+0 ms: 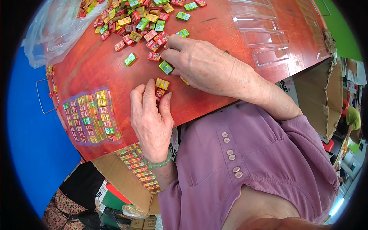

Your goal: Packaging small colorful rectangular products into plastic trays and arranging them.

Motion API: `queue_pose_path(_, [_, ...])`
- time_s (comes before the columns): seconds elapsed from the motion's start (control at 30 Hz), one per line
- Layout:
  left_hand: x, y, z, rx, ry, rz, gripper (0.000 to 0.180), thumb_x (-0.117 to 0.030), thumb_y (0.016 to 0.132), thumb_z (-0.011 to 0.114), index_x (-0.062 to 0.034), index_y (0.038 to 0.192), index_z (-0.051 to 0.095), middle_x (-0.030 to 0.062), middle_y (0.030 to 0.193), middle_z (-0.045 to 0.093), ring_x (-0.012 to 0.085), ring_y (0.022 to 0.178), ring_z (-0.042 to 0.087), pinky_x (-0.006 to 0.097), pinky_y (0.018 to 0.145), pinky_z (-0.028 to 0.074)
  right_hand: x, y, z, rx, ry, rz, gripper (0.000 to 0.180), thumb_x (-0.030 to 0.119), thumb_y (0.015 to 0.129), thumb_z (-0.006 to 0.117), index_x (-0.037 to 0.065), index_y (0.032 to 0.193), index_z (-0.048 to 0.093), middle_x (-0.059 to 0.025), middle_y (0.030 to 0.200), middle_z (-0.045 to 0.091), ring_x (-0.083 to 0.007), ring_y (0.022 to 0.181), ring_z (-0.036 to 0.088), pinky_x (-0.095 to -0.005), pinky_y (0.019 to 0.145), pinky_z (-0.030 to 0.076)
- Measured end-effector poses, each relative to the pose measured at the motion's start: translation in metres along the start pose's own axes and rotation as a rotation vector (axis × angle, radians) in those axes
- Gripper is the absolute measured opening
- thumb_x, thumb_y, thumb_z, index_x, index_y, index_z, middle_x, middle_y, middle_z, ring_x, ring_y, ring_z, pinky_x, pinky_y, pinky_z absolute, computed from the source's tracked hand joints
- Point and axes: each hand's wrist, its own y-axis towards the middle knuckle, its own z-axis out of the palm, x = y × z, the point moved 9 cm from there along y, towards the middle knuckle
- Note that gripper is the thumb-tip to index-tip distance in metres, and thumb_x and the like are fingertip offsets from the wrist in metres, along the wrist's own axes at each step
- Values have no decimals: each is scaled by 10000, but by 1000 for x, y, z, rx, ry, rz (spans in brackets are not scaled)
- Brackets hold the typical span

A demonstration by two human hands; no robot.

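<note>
My left hand (151, 120) is closed around a small yellow box (162, 84) and a small red box (160, 93), held between the thumb and fingers just above the red tabletop. My right hand (203, 63) reaches across from the right with bent fingers. Between its index finger and thumb is a small green box (166, 67). Part of a yellow box (184, 80) shows beneath the right palm. A small red box (154, 56) lies beside the right fingertips. Beyond them spreads a loose pile of small red, yellow and green boxes (143, 23).
A clear plastic bag (57, 36) lies at the far left. Near the left edge sits a clear tray (92, 115) filled with rows of boxes. Clear moulded trays (264, 34) lie at the right. Below the table edge, a carton (115, 168) holds more filled trays.
</note>
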Motion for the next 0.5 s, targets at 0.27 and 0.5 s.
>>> queue_pose_path(0.27, [0, 16, 7, 21, -46, 3, 390, -24, 869, 742, -15, 1251, 661, 139, 1090, 595, 294, 857, 643, 407, 750, 545, 10, 1, 0, -26, 3, -63, 191, -7, 803, 655, -23, 988, 611, -173, 1006, 589, -367, 954, 641, -443, 810, 540])
queue_pose_path(0.5, [-4, 16, 5, 36, -19, 88, 372, -18, 857, 724, -1, 1222, 658, 162, 1129, 579, 329, 937, 648, 425, 773, 540, 11, 2, 4, 44, 0, -99, 158, 13, 812, 659, 4, 967, 632, -151, 972, 585, -328, 984, 614, -426, 848, 512])
